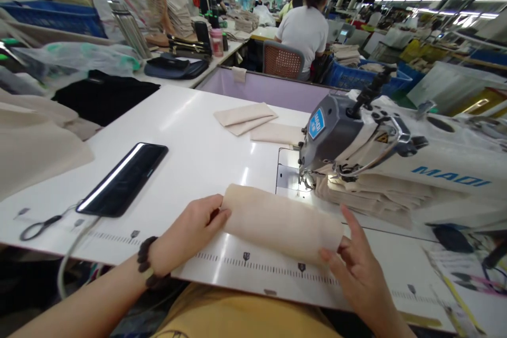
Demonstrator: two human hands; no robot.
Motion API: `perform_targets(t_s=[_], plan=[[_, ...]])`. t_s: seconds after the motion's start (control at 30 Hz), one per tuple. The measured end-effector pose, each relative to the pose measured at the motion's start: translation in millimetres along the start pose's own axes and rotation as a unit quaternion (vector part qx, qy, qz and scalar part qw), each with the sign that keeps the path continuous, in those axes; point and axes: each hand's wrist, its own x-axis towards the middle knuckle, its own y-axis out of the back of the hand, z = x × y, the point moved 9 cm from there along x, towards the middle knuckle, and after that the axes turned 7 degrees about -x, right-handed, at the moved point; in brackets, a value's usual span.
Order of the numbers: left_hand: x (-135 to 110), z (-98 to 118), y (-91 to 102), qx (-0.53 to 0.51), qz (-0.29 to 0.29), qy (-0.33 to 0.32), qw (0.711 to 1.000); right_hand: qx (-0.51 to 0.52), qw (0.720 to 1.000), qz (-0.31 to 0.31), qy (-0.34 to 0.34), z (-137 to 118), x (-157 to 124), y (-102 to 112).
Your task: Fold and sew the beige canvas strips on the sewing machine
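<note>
A beige fabric piece, folded into a long strip, lies between my two hands just in front of the sewing machine. Its left end is pinched between the thumb and fingers of my left hand, which wears a dark bead bracelet. At the right end, the thumb and curled fingers of my right hand grip a corner, with the index finger stretched out. The lit needle area is just beyond the strip's far edge. More folded fabric pieces rest on the white table behind.
A smartphone with a cable lies on the left, near small scissors. Stacked beige fabric sits under the machine arm. Loose beige cloth covers the left edge. A person in a white shirt sits ahead.
</note>
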Motion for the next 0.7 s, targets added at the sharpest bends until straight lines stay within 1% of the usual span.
perform_targets(t_s=[0.07,0.1,0.17,0.27,0.33,0.4,0.47,0.57,0.6,0.7], plan=[[-0.1,-2.3,-0.6,0.002,0.002,0.006,1.000,0.043,0.998,0.038,-0.005,-0.8,-1.4,-1.0],[-0.5,-3.4,-0.5,0.002,0.004,0.009,1.000,0.038,0.998,0.043,0.002,-1.4,-2.4,-1.5],[-1.6,-4.0,0.0,0.003,0.011,0.008,1.000,-0.018,0.999,0.033,0.026,-3.0,-3.4,-2.8],[-3.1,-1.2,0.3,0.013,0.025,-0.007,1.000,-0.109,0.992,0.018,0.059,-4.7,0.3,-4.9],[-4.1,-0.8,-0.4,0.003,0.033,-0.010,0.999,-0.147,0.986,0.022,0.075,-7.3,5.5,-6.8],[-5.6,-2.7,-0.2,-0.020,0.045,-0.009,0.999,-0.177,0.978,0.026,0.107,-14.4,10.0,-11.2],[-7.8,-2.3,0.7,-0.037,0.059,-0.027,0.997,-0.205,0.968,0.037,0.140,-21.6,12.2,-14.4],[-11.5,4.9,-3.0,-0.050,0.039,-0.088,0.994,-0.243,0.954,0.042,0.168,-25.6,12.8,-17.6],[-12.2,5.9,-4.0,-0.050,0.032,-0.098,0.993,-0.253,0.951,0.039,0.173,-25.1,12.7,-18.4],[-12.0,3.0,-2.6,-0.033,0.035,-0.085,0.995,-0.270,0.945,0.030,0.182,-22.3,12.4,-20.2]])
